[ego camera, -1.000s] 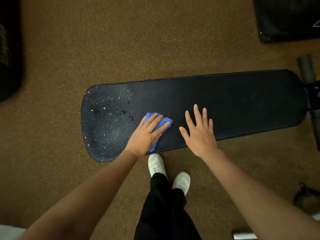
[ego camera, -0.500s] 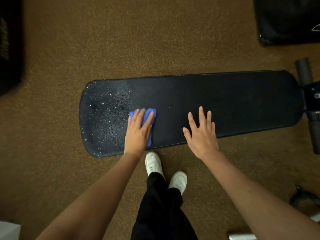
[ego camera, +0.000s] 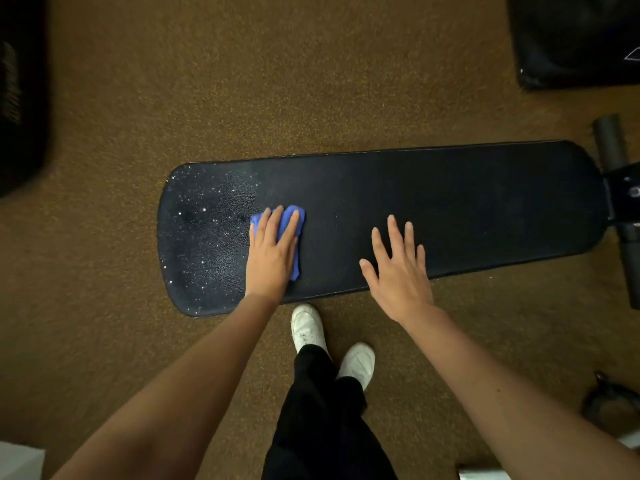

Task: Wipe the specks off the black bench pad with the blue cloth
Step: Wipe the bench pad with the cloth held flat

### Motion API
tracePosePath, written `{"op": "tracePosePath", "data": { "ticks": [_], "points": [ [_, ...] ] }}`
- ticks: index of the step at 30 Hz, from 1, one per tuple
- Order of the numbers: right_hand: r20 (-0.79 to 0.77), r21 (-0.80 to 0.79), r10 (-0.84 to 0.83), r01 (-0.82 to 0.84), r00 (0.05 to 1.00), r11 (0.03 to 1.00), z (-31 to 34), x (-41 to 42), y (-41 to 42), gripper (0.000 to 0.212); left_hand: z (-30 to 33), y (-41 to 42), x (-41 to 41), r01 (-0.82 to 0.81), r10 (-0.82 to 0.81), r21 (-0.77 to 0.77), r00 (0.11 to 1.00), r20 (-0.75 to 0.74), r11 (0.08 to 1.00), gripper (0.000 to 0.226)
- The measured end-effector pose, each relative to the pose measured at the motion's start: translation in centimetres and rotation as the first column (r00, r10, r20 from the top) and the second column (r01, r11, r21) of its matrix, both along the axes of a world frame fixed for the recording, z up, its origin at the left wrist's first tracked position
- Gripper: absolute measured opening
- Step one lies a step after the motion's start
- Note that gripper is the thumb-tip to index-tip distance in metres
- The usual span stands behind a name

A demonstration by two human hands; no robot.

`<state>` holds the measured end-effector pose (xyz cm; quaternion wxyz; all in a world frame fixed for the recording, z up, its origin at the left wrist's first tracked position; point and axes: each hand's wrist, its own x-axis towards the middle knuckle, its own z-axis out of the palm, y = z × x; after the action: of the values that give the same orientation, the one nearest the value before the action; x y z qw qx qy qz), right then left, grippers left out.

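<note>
One black bench pad [ego camera: 450, 209] is seen lying lengthwise on brown speckled flooring [ego camera: 242, 81]. One blue cloth [ego camera: 292, 220] is pressed flat onto the pad under the left hand [ego camera: 272, 254], fingers straight and close together; nothing is pinched. White specks [ego camera: 204, 216] are scattered on the pad end just left of that hand; the surface to its right appears dark and plain. The right hand [ego camera: 398, 271] is held spread over the pad's near edge, holding nothing; contact cannot be told. Two white shoes [ego camera: 308, 327] are noted below the hands.
</note>
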<state>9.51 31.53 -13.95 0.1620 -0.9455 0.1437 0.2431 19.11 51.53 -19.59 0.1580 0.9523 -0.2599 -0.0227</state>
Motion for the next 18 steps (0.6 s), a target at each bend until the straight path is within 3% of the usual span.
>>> {"op": "tracePosePath", "data": {
  "ticks": [5,10,12,16,18],
  "points": [
    [0.025,0.021,0.045,-0.045,0.999,0.999,0.0,0.5,1.5,0.061,0.0,-1.1,-1.6,-0.052,0.053,-0.054,0.998,0.016,0.997,0.041],
    [0.044,0.030,0.076,-0.078,0.996,0.997,0.4,1.0,2.2,0.061,-0.5,2.2,-4.5,0.244,-0.244,0.006,0.968,0.060,0.970,0.043],
    [0.047,0.032,0.081,-0.082,0.996,0.996,0.5,1.1,2.0,0.060,-0.6,2.8,-3.0,0.193,-0.192,-0.020,0.979,0.070,0.981,0.039],
    [0.037,0.056,0.093,-0.095,0.995,0.994,0.4,1.1,2.4,0.060,-0.5,1.0,-1.1,-0.063,0.065,-0.068,0.998,0.024,0.996,0.038],
    [0.037,0.070,0.104,-0.106,0.994,0.992,0.3,1.0,2.7,0.059,-0.5,-0.4,-2.1,-0.089,0.094,-0.084,0.994,0.053,0.993,0.039]
  ]
}}
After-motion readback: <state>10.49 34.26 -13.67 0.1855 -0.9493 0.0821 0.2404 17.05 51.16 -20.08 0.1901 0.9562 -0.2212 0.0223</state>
